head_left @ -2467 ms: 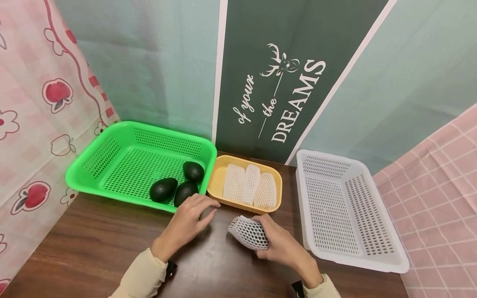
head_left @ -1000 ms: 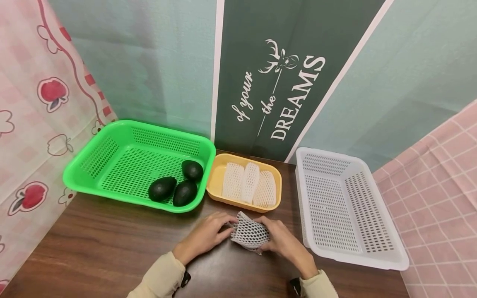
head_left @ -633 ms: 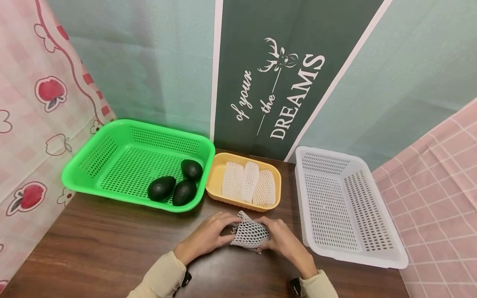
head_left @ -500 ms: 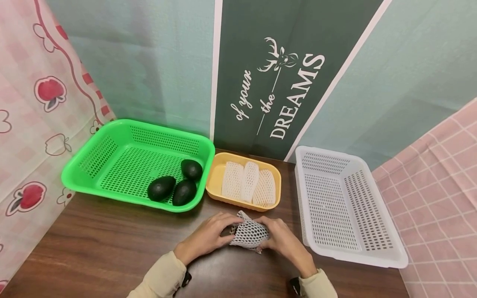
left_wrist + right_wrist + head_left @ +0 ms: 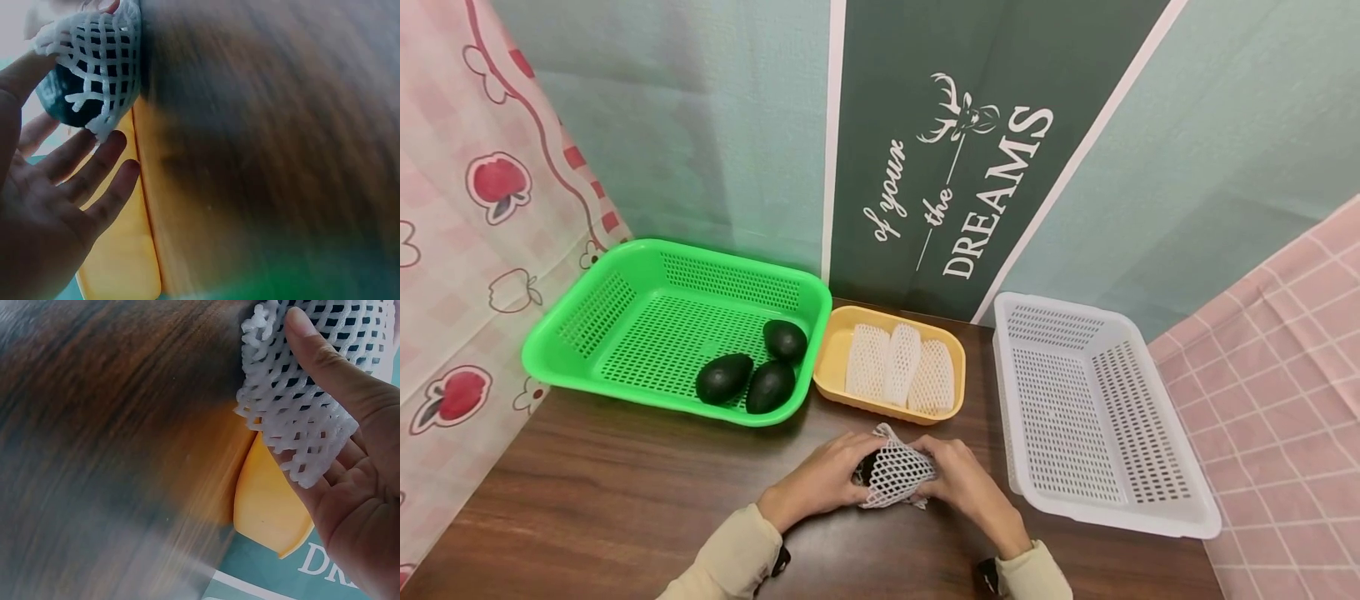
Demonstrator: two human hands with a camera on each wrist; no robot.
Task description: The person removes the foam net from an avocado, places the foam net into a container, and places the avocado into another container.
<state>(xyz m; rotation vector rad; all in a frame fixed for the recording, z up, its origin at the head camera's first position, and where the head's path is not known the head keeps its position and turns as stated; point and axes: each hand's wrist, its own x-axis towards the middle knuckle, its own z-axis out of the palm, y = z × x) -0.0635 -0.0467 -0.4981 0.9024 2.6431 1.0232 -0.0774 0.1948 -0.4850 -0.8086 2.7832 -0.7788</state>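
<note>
Between the hands, above the table, is a dark avocado [image 5: 70,94] partly inside a white foam net sleeve [image 5: 898,473]. Its dark end shows at the sleeve's left opening. My left hand [image 5: 823,479] holds that end between thumb and fingers; in the left wrist view the thumb lies on the net's edge and the fingers spread below. My right hand [image 5: 962,479] grips the sleeve's other end, its thumb [image 5: 325,359] pressed on the mesh. Several more sleeves [image 5: 902,367] lie in a yellow tray [image 5: 831,367]. Three avocados [image 5: 724,378] sit in a green basket [image 5: 647,333].
A white perforated basket [image 5: 1060,408] stands at the right on the brown wooden table [image 5: 647,500]. The yellow tray is just behind the hands. Behind everything hangs a green printed cloth [image 5: 925,167], with pink patterned cloths at both sides.
My left hand has moved right from beside the green basket to the sleeve in my right hand. The avocado's dark end now shows more plainly at the sleeve's left opening.
</note>
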